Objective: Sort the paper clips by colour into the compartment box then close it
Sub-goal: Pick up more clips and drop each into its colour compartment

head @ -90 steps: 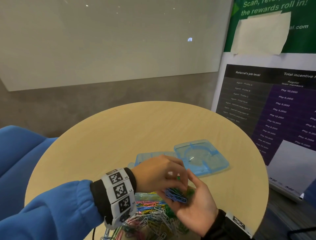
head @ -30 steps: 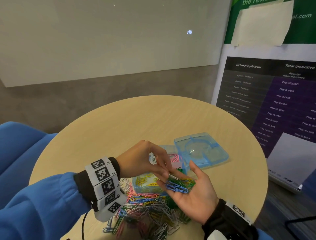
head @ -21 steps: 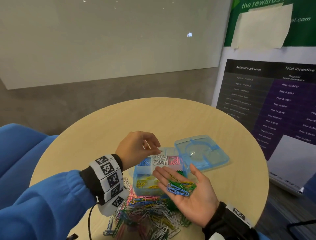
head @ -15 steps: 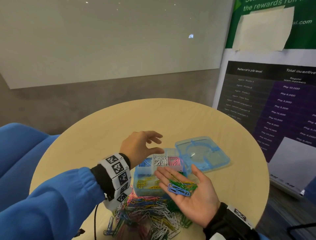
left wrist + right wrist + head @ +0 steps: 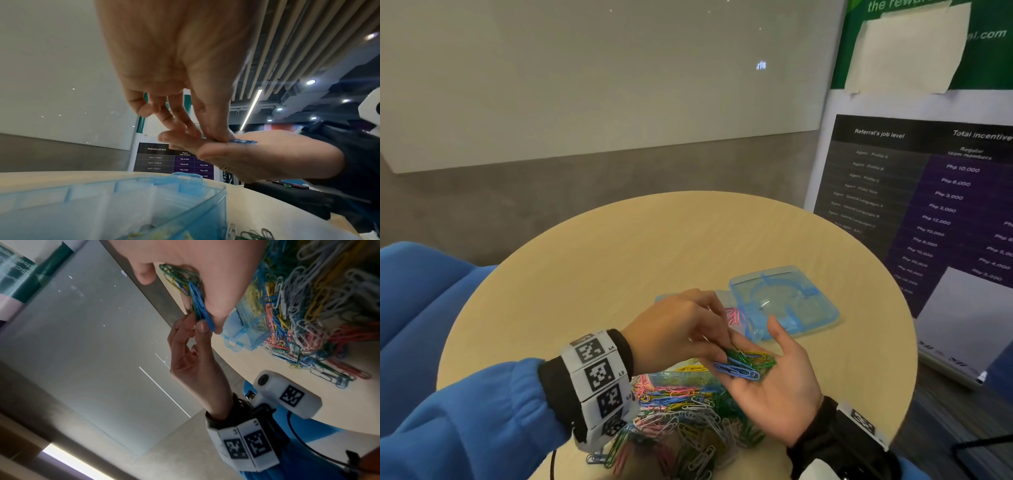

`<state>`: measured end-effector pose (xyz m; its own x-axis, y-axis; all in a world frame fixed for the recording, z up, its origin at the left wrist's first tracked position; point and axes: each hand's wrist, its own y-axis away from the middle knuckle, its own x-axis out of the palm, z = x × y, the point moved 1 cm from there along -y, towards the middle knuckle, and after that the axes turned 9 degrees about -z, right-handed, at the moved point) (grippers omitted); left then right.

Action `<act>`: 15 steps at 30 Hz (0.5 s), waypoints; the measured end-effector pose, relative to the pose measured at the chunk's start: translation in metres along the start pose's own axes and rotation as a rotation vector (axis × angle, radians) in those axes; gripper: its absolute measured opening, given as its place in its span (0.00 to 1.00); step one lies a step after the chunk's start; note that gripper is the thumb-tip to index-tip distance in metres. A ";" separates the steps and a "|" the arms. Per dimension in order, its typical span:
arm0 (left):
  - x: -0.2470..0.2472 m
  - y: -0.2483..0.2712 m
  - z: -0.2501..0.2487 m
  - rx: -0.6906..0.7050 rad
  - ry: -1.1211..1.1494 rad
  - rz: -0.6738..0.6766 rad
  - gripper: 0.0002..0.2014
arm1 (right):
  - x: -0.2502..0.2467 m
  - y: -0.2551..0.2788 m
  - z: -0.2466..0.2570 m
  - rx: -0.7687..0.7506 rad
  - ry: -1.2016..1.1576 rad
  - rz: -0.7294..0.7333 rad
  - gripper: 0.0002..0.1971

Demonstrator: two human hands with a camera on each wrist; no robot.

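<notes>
My right hand lies palm up above the table and carries a small heap of blue, green and yellow paper clips. My left hand reaches into that palm, and its thumb and fingertips pinch a blue clip at the heap's near edge. The light blue compartment box sits under both hands and is mostly hidden. Its yellow section and a pink section show. Its open lid lies flat to the right. Below the left wrist, the box wall is blurred.
A big tangled pile of mixed-colour clips lies on the round wooden table in front of the box. A blue chair stands at the left. A poster stand rises past the table's right edge.
Half a second ago my left hand hovered open over the box's back compartments. It has swung back to the right palm and closed its fingertips on a clip. The right hand stayed put.
</notes>
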<state>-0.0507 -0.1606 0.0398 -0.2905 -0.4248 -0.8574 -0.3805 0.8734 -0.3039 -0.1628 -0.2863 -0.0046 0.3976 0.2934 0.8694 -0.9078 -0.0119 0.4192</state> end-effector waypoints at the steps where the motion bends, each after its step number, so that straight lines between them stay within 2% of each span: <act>1: 0.001 0.000 0.000 -0.020 0.018 0.008 0.04 | 0.000 0.000 -0.001 0.005 -0.007 -0.002 0.41; 7: 0.001 -0.002 0.005 -0.092 0.180 0.024 0.01 | -0.004 -0.001 0.001 0.005 0.023 -0.064 0.40; 15: -0.005 -0.007 0.004 -0.154 0.159 0.044 0.04 | -0.005 -0.002 0.000 -0.005 0.060 -0.117 0.37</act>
<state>-0.0426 -0.1637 0.0445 -0.4396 -0.4301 -0.7885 -0.4903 0.8505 -0.1906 -0.1627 -0.2875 -0.0098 0.4926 0.3489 0.7973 -0.8563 0.0305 0.5157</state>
